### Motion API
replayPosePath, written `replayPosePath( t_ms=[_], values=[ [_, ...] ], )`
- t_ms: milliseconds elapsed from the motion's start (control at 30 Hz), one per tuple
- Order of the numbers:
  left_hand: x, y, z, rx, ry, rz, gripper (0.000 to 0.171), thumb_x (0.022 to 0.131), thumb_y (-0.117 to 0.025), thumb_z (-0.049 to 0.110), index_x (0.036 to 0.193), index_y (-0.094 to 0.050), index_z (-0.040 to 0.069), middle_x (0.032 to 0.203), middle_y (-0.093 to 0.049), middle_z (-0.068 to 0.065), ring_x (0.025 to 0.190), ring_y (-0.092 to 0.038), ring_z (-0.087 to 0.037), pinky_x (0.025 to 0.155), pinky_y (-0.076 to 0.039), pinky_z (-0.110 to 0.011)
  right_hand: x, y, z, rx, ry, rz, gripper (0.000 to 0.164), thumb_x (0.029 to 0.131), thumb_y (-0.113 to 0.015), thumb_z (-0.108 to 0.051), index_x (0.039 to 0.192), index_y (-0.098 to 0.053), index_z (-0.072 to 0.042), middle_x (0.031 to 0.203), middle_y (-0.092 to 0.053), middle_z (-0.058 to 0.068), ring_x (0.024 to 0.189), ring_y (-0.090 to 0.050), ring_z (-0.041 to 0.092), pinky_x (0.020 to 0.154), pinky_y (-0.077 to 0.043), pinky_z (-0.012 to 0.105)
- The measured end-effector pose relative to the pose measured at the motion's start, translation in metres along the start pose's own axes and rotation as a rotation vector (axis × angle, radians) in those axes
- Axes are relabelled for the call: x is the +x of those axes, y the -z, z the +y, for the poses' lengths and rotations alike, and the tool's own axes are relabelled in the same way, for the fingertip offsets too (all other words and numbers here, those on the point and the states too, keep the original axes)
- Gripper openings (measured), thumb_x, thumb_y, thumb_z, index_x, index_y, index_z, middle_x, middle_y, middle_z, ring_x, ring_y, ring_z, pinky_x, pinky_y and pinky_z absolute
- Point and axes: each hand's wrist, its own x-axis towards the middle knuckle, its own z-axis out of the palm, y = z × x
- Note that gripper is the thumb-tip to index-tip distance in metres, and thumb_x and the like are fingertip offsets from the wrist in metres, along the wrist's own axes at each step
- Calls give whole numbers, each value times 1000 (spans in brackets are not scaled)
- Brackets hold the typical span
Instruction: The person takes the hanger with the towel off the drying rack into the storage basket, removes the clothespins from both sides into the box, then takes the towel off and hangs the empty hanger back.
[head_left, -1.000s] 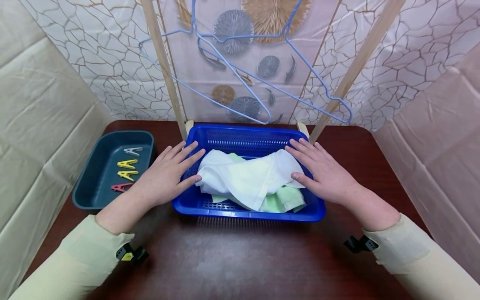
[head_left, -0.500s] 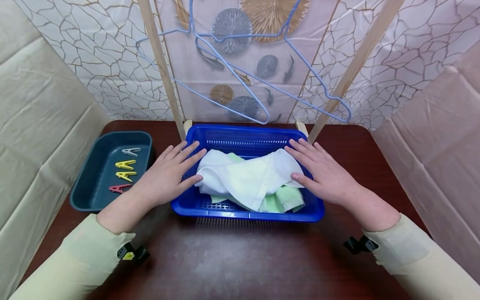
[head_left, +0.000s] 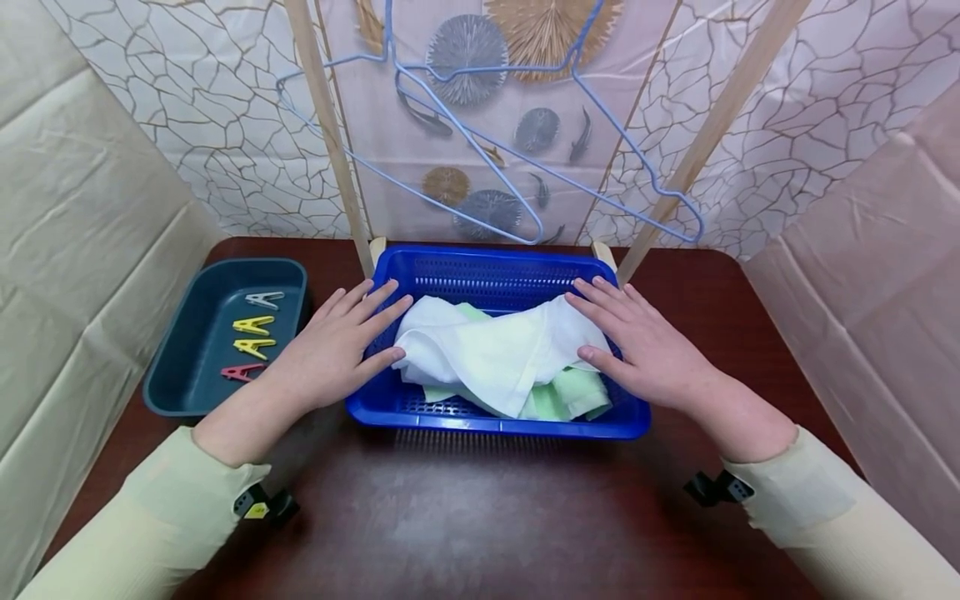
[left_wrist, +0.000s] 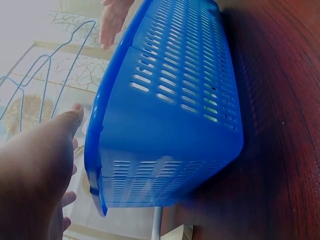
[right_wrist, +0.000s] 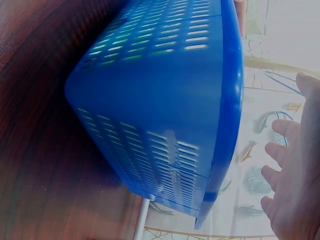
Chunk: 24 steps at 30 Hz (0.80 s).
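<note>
A blue plastic basket (head_left: 495, 427) with slotted walls stands on the table, holding a crumpled white cloth (head_left: 487, 350) over a light green cloth (head_left: 573, 393). Over the basket's left rim hovers my left hand (head_left: 337, 350), fingers spread and straight, palm down. Mirroring it, my right hand (head_left: 645, 342) hangs above the right rim with its fingers extended. Both wrist views show a gap between each hand and the rim of the basket (left_wrist: 165, 115). Neither hand holds anything.
To the left, a dark green tray (head_left: 168, 392) holds two yellow clothespins (head_left: 253, 325), a red clothespin (head_left: 242, 372) and a grey clothespin (head_left: 264, 300). Blue wire hangers (head_left: 480, 154) hang above the basket between wooden posts (head_left: 330, 125). Fabric walls enclose the dark wooden table (head_left: 480, 517).
The head view shifts slightly. Both hands stay almost still over the basket, and the cloths and clothespins keep their places.
</note>
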Motion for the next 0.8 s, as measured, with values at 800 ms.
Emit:
replayPosePath(
  t_ms=[800],
  values=[
    [3,-2,2,-7,-7,-12,70,87,-34,67,146,-5,41,155,-5,7,142,-6,-26,112,-5,-51,-8,1,-3,-2,-15,5,65,92,-45,-50,148,-19,-29,154,-15,-3,142,-9,22,114,-6,43]
  ],
)
